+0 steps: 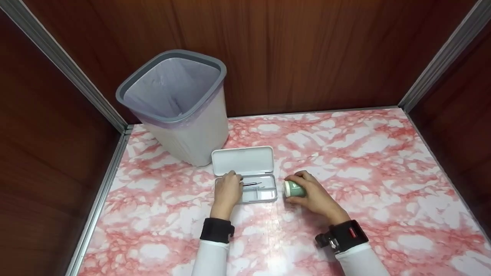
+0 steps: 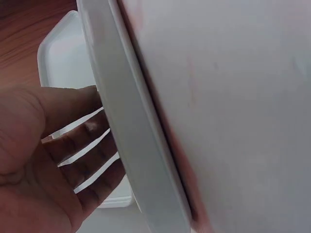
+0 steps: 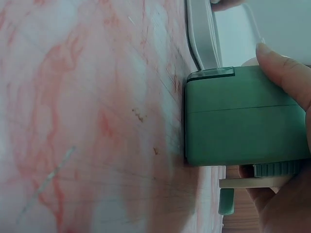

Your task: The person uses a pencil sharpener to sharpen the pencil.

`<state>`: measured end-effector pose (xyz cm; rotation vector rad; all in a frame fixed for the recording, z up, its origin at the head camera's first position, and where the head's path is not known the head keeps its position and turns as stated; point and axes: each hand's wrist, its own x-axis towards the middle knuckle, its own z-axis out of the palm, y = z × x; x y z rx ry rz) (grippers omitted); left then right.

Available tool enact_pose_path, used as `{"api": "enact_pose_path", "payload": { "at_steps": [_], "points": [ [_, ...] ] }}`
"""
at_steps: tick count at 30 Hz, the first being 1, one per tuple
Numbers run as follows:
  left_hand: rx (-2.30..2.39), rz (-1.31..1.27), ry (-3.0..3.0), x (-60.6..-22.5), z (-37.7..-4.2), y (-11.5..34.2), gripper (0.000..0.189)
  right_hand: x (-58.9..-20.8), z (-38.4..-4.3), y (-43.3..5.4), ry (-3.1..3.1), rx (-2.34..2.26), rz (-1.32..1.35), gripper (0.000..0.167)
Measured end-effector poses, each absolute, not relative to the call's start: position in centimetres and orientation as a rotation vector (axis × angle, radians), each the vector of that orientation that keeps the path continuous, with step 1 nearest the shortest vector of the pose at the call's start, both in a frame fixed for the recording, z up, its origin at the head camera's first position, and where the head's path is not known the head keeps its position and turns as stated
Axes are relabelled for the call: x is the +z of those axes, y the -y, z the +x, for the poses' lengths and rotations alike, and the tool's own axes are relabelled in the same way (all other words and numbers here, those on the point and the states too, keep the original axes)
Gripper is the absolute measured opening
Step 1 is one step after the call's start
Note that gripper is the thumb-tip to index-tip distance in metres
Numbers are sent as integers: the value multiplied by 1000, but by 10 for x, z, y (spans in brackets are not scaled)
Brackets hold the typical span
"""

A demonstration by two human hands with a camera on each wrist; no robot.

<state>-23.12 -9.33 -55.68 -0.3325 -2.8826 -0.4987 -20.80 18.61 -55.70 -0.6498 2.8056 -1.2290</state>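
Observation:
A white, tin-like pencil case point(image 1: 242, 161) lies with its lid raised, its tray split into compartments. My left hand point(image 1: 228, 191) reaches over the left part of the tray. In the left wrist view the case wall point(image 2: 131, 116) hides the fingertips of this hand point(image 2: 63, 150), so I cannot tell whether they pinch anything. Thin, dark pen-like items point(image 1: 251, 184) lie in the tray beside those fingers. To the right of the case, my right hand point(image 1: 312, 193) grips a green and cream pencil sharpener point(image 3: 243, 116) with a small crank handle point(image 3: 226, 199), low over the table.
A tall bin point(image 1: 188, 142) with a grey rim and a pale liner stands behind the case at the back left. Red-and-white marbled tabletop point(image 1: 345, 161) spreads around the hands. Dark wooden panels point(image 1: 307, 57) close off the back and both sides.

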Motion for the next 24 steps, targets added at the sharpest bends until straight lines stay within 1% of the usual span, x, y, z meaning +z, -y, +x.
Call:
{"api": "enact_pose_path", "payload": {
  "at_steps": [4, 9, 12, 20, 24],
  "points": [
    [-619, -359, 2854, -549, -227, 84, 12, -553, -208, -187, -2768, -1223, -652, 62],
    [-728, -414, 2862, -540, -221, 70, 12, -547, -205, -191, -2741, -1151, -642, 74],
    [-824, -472, 2888, -540, -216, 56, 17, -544, -205, -193, -2731, -1117, -634, 78],
    [-884, -670, 2923, -545, -198, 17, 40, -542, -203, -196, -2739, -1088, -633, 75],
    [-878, -703, 2951, -546, -196, 3, 62, -543, -201, -197, -2791, -1068, -625, 77]
  ]
}}
